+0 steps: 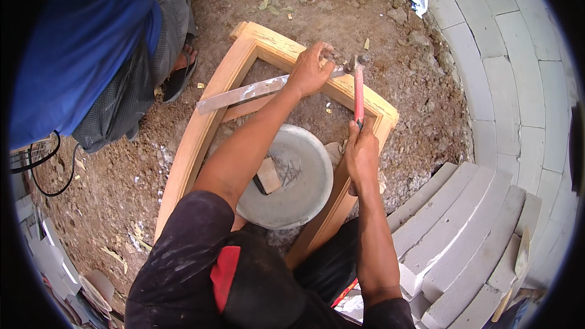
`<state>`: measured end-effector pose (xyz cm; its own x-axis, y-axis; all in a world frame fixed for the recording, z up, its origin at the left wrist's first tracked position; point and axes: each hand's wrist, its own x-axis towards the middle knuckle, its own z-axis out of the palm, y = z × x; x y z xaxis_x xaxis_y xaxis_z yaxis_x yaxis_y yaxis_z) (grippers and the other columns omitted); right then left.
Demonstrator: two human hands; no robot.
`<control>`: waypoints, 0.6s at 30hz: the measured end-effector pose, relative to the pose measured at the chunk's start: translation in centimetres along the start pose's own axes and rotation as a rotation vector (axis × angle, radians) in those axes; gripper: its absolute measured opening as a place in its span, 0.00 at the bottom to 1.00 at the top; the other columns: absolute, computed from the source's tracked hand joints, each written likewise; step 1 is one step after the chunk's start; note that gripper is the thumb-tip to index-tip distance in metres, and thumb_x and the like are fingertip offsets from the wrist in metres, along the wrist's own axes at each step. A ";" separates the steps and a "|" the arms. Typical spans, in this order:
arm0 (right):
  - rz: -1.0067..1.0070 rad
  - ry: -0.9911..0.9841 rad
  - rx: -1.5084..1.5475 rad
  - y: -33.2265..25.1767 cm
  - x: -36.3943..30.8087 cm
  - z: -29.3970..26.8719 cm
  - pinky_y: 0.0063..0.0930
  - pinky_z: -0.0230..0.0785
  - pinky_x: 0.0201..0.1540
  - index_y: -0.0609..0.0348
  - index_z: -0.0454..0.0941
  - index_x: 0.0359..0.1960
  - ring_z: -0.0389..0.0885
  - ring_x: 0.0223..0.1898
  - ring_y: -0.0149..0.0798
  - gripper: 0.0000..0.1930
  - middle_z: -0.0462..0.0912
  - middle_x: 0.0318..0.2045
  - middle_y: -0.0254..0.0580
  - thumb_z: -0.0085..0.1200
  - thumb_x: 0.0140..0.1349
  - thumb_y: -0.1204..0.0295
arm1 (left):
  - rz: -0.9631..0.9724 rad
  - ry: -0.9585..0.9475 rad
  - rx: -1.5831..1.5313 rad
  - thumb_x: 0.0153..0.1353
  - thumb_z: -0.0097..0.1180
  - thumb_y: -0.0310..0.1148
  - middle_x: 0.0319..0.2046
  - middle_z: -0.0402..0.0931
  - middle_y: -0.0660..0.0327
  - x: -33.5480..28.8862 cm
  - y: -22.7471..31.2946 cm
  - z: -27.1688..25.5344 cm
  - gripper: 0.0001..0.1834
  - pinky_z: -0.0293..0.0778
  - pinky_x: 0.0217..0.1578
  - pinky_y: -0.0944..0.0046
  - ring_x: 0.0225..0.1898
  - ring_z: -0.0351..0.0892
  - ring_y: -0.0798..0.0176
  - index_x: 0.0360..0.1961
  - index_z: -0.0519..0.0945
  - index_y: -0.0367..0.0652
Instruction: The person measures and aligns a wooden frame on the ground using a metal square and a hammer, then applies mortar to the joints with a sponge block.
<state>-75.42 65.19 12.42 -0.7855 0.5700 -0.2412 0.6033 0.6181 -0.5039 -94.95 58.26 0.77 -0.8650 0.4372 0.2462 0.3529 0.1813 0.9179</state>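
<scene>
My right hand is wrapped round the handle of a hammer with a red shaft. The hammer's head is up over the far rail of a pale wooden frame, close to the fingers of my left hand. My left fingers are bent together above that rail; whatever they pinch is too small to make out. Under my left hand a narrow, paint-marked wooden strip lies slantwise across the frame. Inside the frame stands a round grey basin, holding loose nails and a small wood block.
Another person in a blue top is close at the left, a sandalled foot beside the frame. Grey blocks are stacked at the right, below a block wall. A black cable loops at the left over rough soil.
</scene>
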 end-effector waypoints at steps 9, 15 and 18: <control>-0.063 -0.006 -0.055 0.7 0.4 2.8 0.64 0.68 0.36 0.68 0.65 0.52 0.81 0.33 0.74 0.15 0.80 0.26 0.73 0.43 0.76 0.66 | -0.071 0.311 -0.164 0.67 0.58 0.36 0.42 0.79 0.47 0.7 -1.5 -1.1 0.15 0.74 0.50 0.49 0.47 0.81 0.46 0.46 0.73 0.35; -0.082 0.050 -0.071 1.7 0.1 3.0 0.61 0.69 0.35 0.69 0.66 0.53 0.81 0.33 0.72 0.16 0.81 0.26 0.71 0.43 0.77 0.66 | -0.164 0.154 0.478 0.68 0.57 0.51 0.31 0.84 0.49 -3.0 1.1 -6.8 0.24 0.78 0.40 0.50 0.37 0.85 0.46 0.37 0.83 0.37; -0.061 0.039 -0.045 1.9 0.0 3.3 0.60 0.68 0.35 0.69 0.66 0.53 0.81 0.33 0.72 0.15 0.80 0.27 0.71 0.43 0.77 0.66 | -0.310 -0.055 0.657 0.68 0.51 0.62 0.26 0.85 0.49 -4.9 0.4 -8.9 0.34 0.79 0.36 0.49 0.33 0.87 0.46 0.28 0.87 0.39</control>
<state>-74.73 64.60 8.76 -0.8157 0.5505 -0.1778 0.5604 0.6758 -0.4788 -93.79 48.33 2.69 -0.9468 0.3206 -0.0263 0.2512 0.7877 0.5625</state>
